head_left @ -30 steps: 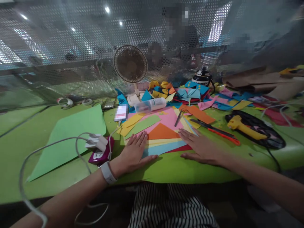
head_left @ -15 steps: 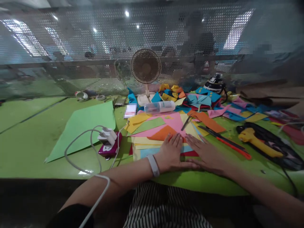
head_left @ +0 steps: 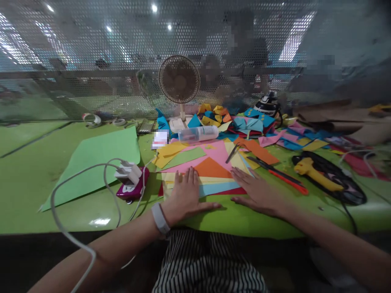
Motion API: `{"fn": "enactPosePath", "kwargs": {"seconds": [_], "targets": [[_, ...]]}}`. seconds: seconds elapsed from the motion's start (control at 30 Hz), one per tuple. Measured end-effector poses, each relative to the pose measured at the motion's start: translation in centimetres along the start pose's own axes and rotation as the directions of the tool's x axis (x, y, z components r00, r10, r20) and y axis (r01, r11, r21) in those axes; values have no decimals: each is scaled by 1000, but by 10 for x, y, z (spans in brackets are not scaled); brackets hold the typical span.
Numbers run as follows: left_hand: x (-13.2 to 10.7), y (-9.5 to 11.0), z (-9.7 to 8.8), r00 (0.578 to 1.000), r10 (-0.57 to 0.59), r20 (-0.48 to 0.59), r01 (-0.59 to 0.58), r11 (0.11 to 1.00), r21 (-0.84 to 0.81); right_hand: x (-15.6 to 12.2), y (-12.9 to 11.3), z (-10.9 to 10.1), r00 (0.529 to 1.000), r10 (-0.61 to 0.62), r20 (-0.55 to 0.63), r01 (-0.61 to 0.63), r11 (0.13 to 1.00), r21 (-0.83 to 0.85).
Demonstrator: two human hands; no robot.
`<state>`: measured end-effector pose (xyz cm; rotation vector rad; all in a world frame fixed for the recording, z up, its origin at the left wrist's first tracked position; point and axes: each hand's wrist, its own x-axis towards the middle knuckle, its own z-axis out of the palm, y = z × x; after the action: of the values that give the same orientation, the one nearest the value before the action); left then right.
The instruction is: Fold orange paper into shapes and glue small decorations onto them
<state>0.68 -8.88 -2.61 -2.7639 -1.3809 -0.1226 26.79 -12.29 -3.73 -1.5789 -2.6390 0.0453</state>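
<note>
My left hand [head_left: 187, 195] lies flat, fingers spread, on the left part of a stack of coloured paper. My right hand [head_left: 255, 189] rests flat with its thumb out at the stack's right edge. Between them lies an orange piece of paper [head_left: 213, 168], pointed at the top, over pale yellow, light blue paper [head_left: 218, 188] and red sheets. Behind it is a pink sheet [head_left: 215, 151]. Scissors [head_left: 232, 153] lie on the papers just beyond my right fingertips. To the right is a utility knife [head_left: 287, 181] with an orange-red edge. Neither hand grips anything.
A large green sheet [head_left: 94, 162] and a purple power strip [head_left: 132, 191] with white plugs and cables are at left. Behind stand a fan [head_left: 179, 79] and a lying clear bottle [head_left: 198, 134]. A yellow glue gun [head_left: 319, 175] is at right, near folded paper scraps.
My hands have moved apart, the left one sliding left across the papers, uncovering more of the orange piece. The whole view has shifted slightly.
</note>
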Motion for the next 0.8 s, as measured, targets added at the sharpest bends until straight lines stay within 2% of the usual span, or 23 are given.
{"fn": "enactPosePath", "kwargs": {"seconds": [0.1,0.23,0.3,0.37,0.43,0.47,0.53,0.63,0.8], "targets": [[-5,-11,2,1000,-12,-11,12,1000,28,0,1,-1,1000,17,-3,-17,999,48],[-6,-14,6,1000,11,-24,-9,999,52,2,11,-2,998,49,-29,-43,982,185],[-5,-12,6,999,13,-46,-11,998,54,6,15,-4,984,123,-130,-85,961,263],[-3,-11,3,997,27,-72,-23,999,49,11,15,-6,941,166,-294,-77,953,291],[0,-11,-2,992,58,-111,-53,998,42,19,9,-9,906,96,-413,5,971,238],[3,-12,-6,988,85,-127,-81,996,38,23,6,-10,901,33,-433,54,981,188],[10,-16,-13,978,156,-136,-154,988,25,32,-1,-11,909,-73,-410,116,990,81],[23,-22,-20,964,242,-106,-243,970,6,44,-4,-6,928,-132,-348,123,991,-48],[42,-29,-18,930,364,-44,-365,931,5,56,5,7,928,-232,-291,177,963,-203]]}}
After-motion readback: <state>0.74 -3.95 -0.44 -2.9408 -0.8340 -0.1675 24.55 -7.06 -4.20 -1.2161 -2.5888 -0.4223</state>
